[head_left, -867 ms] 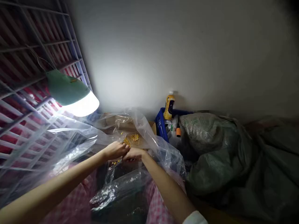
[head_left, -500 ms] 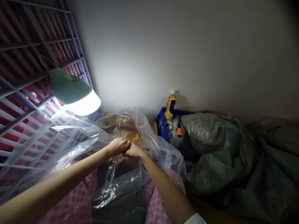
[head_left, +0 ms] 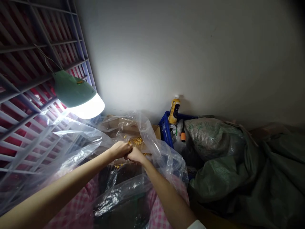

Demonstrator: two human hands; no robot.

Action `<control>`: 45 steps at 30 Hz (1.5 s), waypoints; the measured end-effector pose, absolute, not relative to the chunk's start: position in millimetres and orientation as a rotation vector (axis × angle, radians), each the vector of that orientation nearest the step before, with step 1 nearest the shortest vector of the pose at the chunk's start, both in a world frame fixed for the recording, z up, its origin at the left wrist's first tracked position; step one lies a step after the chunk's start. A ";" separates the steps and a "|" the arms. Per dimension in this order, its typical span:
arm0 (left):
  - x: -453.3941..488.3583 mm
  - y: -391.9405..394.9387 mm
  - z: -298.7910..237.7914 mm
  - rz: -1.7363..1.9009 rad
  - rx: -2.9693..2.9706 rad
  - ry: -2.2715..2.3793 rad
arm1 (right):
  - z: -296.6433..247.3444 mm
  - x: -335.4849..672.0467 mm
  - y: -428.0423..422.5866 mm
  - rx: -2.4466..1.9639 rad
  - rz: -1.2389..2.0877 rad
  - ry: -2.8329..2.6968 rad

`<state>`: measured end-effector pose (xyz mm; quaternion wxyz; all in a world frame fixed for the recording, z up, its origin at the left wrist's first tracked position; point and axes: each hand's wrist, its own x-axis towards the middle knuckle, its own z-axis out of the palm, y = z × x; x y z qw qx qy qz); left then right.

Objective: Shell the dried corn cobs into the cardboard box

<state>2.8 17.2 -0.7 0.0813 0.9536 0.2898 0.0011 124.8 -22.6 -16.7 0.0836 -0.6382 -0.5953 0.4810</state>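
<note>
My left hand (head_left: pixel 121 149) and my right hand (head_left: pixel 135 155) are both closed and meet knuckle to knuckle above a cardboard box (head_left: pixel 156 131) lined with clear plastic sheeting (head_left: pixel 166 156). Whatever sits inside the fingers is hidden. Just beyond the hands lies a small heap of yellow kernels (head_left: pixel 137 141), which look like corn. Some loose kernels (head_left: pixel 118 166) rest on the plastic closer to me, below the left hand. The sheeting spreads over my lap, across pink checked cloth (head_left: pixel 78 203).
A lit green lamp (head_left: pixel 78 93) hangs at left from a plastic lattice (head_left: pixel 45 41). Right of the box stands a blue crate (head_left: pixel 165 127) with a yellow bottle (head_left: pixel 174 109) and an orange-ended object (head_left: pixel 183 136). A filled sack (head_left: pixel 212 133) and dark green cloth (head_left: pixel 221 178) lie farther right.
The view has shifted slightly, so the lamp and lattice appear a little farther right. Both hands stay closed together in nearly the same spot over the box.
</note>
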 end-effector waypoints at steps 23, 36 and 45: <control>2.6 5.9 -24.7 -0.110 2.850 0.873 | -18.7 130.3 -27.8 -2.004 1.441 -1.875; 3.5 0.8 -14.0 0.008 2.922 0.822 | -5.5 145.0 -26.1 -1.801 1.842 -1.805; 16.2 15.9 -0.8 -0.093 2.755 1.033 | 7.2 158.6 -18.4 -1.834 1.304 -1.873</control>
